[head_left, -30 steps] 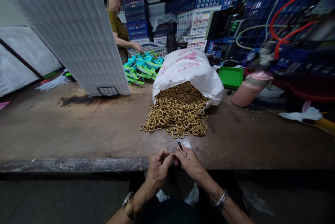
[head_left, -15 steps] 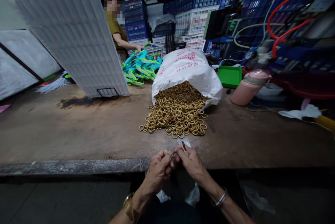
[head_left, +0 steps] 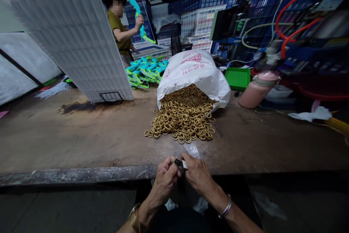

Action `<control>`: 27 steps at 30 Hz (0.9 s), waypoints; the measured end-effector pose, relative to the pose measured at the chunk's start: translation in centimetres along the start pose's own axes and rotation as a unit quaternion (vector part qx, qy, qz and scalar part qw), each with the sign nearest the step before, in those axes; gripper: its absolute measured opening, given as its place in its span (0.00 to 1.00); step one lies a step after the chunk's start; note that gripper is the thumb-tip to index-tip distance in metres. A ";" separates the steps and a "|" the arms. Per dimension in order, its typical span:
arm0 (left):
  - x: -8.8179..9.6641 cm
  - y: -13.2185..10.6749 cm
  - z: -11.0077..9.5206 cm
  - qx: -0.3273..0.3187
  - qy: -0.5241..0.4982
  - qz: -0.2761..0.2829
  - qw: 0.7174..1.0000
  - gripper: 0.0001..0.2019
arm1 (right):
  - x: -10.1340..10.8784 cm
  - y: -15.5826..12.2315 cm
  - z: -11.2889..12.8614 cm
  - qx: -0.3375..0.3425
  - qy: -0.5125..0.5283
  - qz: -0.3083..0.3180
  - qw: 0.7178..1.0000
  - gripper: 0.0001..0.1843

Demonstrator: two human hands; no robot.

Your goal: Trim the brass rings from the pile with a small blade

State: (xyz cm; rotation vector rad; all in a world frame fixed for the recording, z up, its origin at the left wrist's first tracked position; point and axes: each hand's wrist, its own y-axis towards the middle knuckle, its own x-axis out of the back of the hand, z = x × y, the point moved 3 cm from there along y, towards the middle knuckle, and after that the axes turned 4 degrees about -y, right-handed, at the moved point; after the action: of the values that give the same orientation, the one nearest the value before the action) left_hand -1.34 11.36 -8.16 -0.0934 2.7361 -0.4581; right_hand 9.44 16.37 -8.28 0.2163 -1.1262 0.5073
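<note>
At the table's front edge, below the heap, my left hand (head_left: 165,176) and my right hand (head_left: 198,175) are close together with fingers bent. Held in my right hand is a small tool (head_left: 181,163) with a dark end and a pale part, pointing left across my left fingertips. My left fingers are pinched together; what they hold is hidden behind the fingers and the tool. Beyond my hands lies a heap of gold-coloured rings (head_left: 183,124), spilling from the mouth of a white woven sack (head_left: 191,66) lying on its side.
A tall whitish ribbed panel (head_left: 79,44) leans on the wooden table (head_left: 81,145) at left. Behind it a co-worker (head_left: 120,31) lifts a blue-green toy bow (head_left: 135,5) above a pile of similar bows (head_left: 147,71). A pink bottle (head_left: 259,89) and green tray (head_left: 238,78) stand at right.
The small tool in my right hand has swung from pointing up to lying across my left fingertips. The co-worker has raised one bow from the pile.
</note>
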 end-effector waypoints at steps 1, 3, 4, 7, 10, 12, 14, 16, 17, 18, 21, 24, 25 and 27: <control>0.0 -0.2 -0.1 0.009 -0.004 0.002 1.000 0.16 | 0.0 0.2 -0.4 -0.015 -0.019 -0.003 1.000 0.16; 0.0 -0.6 -0.3 0.020 -0.011 0.011 1.000 0.16 | 0.3 0.6 -1.5 -0.055 -0.056 -0.020 0.997 0.16; 0.0 -0.7 -0.4 0.023 -0.017 0.019 0.999 0.15 | 0.5 0.9 -2.1 -0.070 -0.068 -0.029 0.995 0.16; 0.0 -0.9 -0.5 0.027 -0.064 0.036 0.997 0.15 | 1.2 1.7 -3.7 -0.087 -0.078 -0.074 0.990 0.15; 0.1 -0.8 -0.4 0.038 -0.111 0.032 0.993 0.15 | 1.7 2.6 -4.6 -0.092 -0.067 -0.130 0.985 0.11; 0.2 -0.8 -0.2 0.044 -0.115 0.038 0.992 0.15 | 1.7 3.2 -4.6 -0.088 -0.068 -0.151 0.982 0.09; 0.2 -0.7 -0.2 0.041 -0.116 0.044 0.991 0.14 | 1.3 3.8 -4.3 -0.082 -0.081 -0.150 0.982 0.08; 0.2 -0.7 -0.2 0.029 -0.132 0.040 0.990 0.12 | 1.0 4.4 -3.9 -0.085 -0.102 -0.141 0.981 0.08; 0.3 -0.7 -0.2 0.023 -0.143 0.036 0.989 0.11 | 0.8 4.6 -3.7 -0.089 -0.113 -0.135 0.980 0.08; 0.4 -0.6 -0.2 0.021 -0.155 0.033 0.987 0.10 | 0.7 4.8 -3.6 -0.095 -0.122 -0.129 0.980 0.08; 0.6 -0.4 -0.1 0.036 -0.181 0.033 0.982 0.09 | 0.6 5.1 -3.4 -0.103 -0.140 -0.114 0.978 0.08; 0.8 -0.3 0.0 0.056 -0.187 0.040 0.980 0.11 | 0.5 5.2 -3.6 -0.097 -0.151 -0.117 0.977 0.09; 0.9 -0.3 0.0 0.058 -0.189 0.039 0.979 0.11 | 0.5 5.2 -3.6 -0.095 -0.154 -0.119 0.976 0.10; 0.9 -0.3 0.0 0.060 -0.194 0.033 0.979 0.11 | 0.3 5.0 -3.7 -0.095 -0.158 -0.117 0.976 0.11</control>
State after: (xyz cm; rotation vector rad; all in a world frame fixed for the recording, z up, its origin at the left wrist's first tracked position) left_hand -2.19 10.90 -8.40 -0.0545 2.3168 -0.5237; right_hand 10.11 22.30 -10.00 0.2645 -1.4300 0.1547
